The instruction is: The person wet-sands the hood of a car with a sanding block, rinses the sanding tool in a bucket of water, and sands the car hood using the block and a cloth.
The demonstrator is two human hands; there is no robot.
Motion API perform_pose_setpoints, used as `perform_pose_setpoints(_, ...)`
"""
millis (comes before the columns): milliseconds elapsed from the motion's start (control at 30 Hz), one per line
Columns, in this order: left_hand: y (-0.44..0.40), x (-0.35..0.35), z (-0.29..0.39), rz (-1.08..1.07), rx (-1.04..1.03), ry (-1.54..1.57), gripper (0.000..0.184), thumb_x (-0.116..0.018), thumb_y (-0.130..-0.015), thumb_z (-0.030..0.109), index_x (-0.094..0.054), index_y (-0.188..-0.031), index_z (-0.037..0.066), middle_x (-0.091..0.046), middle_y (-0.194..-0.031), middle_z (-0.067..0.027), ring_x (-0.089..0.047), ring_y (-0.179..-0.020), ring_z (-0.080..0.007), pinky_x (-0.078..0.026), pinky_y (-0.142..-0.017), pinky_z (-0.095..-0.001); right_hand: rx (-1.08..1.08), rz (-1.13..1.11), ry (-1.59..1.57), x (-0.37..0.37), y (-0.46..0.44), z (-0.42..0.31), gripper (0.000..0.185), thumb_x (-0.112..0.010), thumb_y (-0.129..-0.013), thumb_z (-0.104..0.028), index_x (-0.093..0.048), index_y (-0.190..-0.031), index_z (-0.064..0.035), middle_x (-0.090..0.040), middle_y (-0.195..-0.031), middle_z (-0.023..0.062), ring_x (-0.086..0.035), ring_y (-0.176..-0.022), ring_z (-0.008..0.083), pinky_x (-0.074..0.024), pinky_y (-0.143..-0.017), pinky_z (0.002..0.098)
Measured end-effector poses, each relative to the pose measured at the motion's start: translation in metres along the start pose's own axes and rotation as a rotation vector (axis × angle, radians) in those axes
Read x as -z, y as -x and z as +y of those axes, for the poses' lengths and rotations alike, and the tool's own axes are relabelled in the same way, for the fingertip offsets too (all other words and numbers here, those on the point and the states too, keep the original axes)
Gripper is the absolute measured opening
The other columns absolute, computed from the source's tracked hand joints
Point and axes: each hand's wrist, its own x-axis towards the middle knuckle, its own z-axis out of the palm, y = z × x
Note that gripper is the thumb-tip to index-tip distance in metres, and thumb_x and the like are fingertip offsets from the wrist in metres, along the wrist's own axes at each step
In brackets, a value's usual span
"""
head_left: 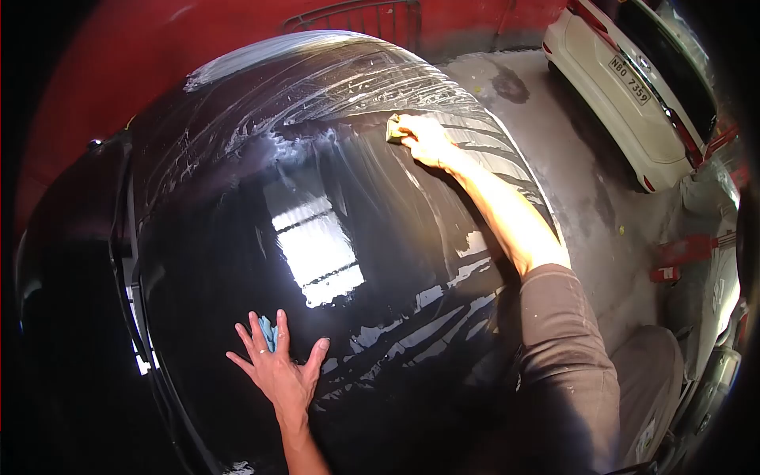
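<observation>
A glossy black car panel (214,261) fills most of the head view, its far part streaked with whitish film. My right hand (427,142) reaches far across it, fingers wrapped round a yellowish sponge (393,129) that touches the panel. Wet-looking streaks surround the sponge. Nearer to me, my left hand (279,372) lies with its fingers spread on the dark surface. A small blue piece (269,334), perhaps cloth, shows between its fingers; whether they grip it I cannot tell.
A white car (625,95) stands at the upper right on the grey floor (586,190). Behind the panel runs a red wall (467,28). Red equipment (685,252) sits at the right. A dark trim groove (127,237) borders the panel's left side.
</observation>
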Motion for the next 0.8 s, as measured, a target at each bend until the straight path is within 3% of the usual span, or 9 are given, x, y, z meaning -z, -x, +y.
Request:
perform_pose_setpoints(33,-0.001,0.001,-0.002,0.000,-0.004,0.004,0.084,-0.075,-0.077,0.064,-0.058,-0.145,0.018,-0.034,-0.161,-0.0196,-0.020,-0.152,-0.0430,-0.003,-0.119,-0.0675,0.030,0.122,0.055,-0.005,-0.006,0.001,0.013,-0.065,-0.080,-0.004,-0.059,-0.092,-0.0051,-0.067,-0.089,0.0149,-0.066,-0.084,0.0336,-0.0514,-0.074,0.0404)
perform_pose_setpoints(133,0.006,-0.002,0.000,0.007,-0.023,0.028,0.079,-0.073,-0.081,0.061,-0.057,-0.145,0.018,-0.034,-0.161,-0.0187,-0.020,-0.152,-0.0428,-0.003,-0.119,-0.0674,0.047,-0.093,0.215,0.027,0.063,-0.053,0.014,-0.067,-0.087,-0.007,-0.061,-0.099,-0.0030,-0.066,-0.098,0.0169,-0.065,-0.098,0.0352,-0.0502,-0.084,0.0406)
perform_pose_setpoints(167,0.003,-0.002,-0.003,0.021,-0.030,0.021,0.077,-0.073,-0.082,0.060,-0.057,-0.145,0.019,-0.034,-0.161,-0.0184,-0.020,-0.152,-0.0426,-0.003,-0.119,-0.0673,0.195,0.087,0.205,0.022,0.111,-0.057,0.018,-0.070,-0.085,-0.007,-0.063,-0.102,-0.0048,-0.068,-0.102,0.0158,-0.066,-0.100,0.0353,-0.0509,-0.086,0.0416)
perform_pose_setpoints(267,0.002,-0.004,0.000,0.032,-0.024,0.021,0.076,-0.073,-0.082,0.060,-0.057,-0.145,0.020,-0.034,-0.161,-0.0182,-0.020,-0.152,-0.0425,-0.003,-0.119,-0.0672,-0.018,-0.032,0.178,0.037,0.172,-0.096,0.026,-0.072,-0.083,-0.009,-0.070,-0.109,-0.0130,-0.068,-0.115,0.0119,-0.064,-0.108,0.0312,-0.0491,-0.093,0.0437)
perform_pose_setpoints(367,0.004,-0.003,-0.003,0.029,-0.009,0.000,0.078,-0.073,-0.081,0.061,-0.056,-0.146,0.020,-0.034,-0.161,-0.0179,-0.021,-0.152,-0.0423,-0.003,-0.119,-0.0670,-0.177,-0.121,0.346,0.026,0.083,-0.068,0.023,-0.065,-0.091,-0.024,-0.072,-0.113,-0.0182,-0.069,-0.114,0.0073,-0.063,-0.104,0.0295,-0.0483,-0.092,0.0435)
perform_pose_setpoints(467,0.002,-0.005,-0.004,0.005,0.000,0.017,0.079,-0.072,-0.081,0.062,-0.056,-0.146,0.021,-0.034,-0.161,-0.0175,-0.020,-0.152,-0.0422,-0.003,-0.119,-0.0671,-0.178,0.178,0.449,-0.018,0.012,-0.015,0.023,-0.058,-0.094,-0.029,-0.071,-0.112,-0.0206,-0.069,-0.110,0.0036,-0.061,-0.099,0.0266,-0.0487,-0.088,0.0419)
perform_pose_setpoints(600,0.002,-0.002,-0.006,0.020,-0.033,0.021,0.078,-0.073,-0.081,0.062,-0.057,-0.146,0.021,-0.035,-0.161,-0.0175,-0.021,-0.152,-0.0422,-0.003,-0.119,-0.0678,-0.087,0.074,0.570,0.006,0.087,-0.067,0.028,-0.052,-0.099,-0.031,-0.069,-0.120,-0.0237,-0.069,-0.109,0.0012,-0.061,-0.100,0.0237,-0.0480,-0.087,0.0422)
perform_pose_setpoints(733,-0.002,-0.001,-0.005,0.041,-0.021,0.047,0.078,-0.073,-0.081,0.061,-0.057,-0.145,0.020,-0.036,-0.160,-0.0178,-0.020,-0.152,-0.0421,-0.002,-0.119,-0.0682,-0.245,0.170,0.172,0.025,0.189,-0.139,0.034,-0.074,-0.086,-0.013,-0.072,-0.119,-0.0148,-0.069,-0.114,0.0101,-0.062,-0.109,0.0303,-0.0485,-0.098,0.0437)
perform_pose_setpoints(800,0.001,-0.002,-0.006,0.032,-0.024,0.061,0.077,-0.074,-0.081,0.061,-0.058,-0.144,0.020,-0.036,-0.160,-0.0179,-0.020,-0.153,-0.0419,-0.001,-0.118,-0.0689,-0.215,0.108,0.332,0.025,0.154,-0.122,0.029,-0.070,-0.088,-0.018,-0.072,-0.117,-0.0161,-0.070,-0.112,0.0099,-0.063,-0.107,0.0321,-0.0498,-0.096,0.0442)
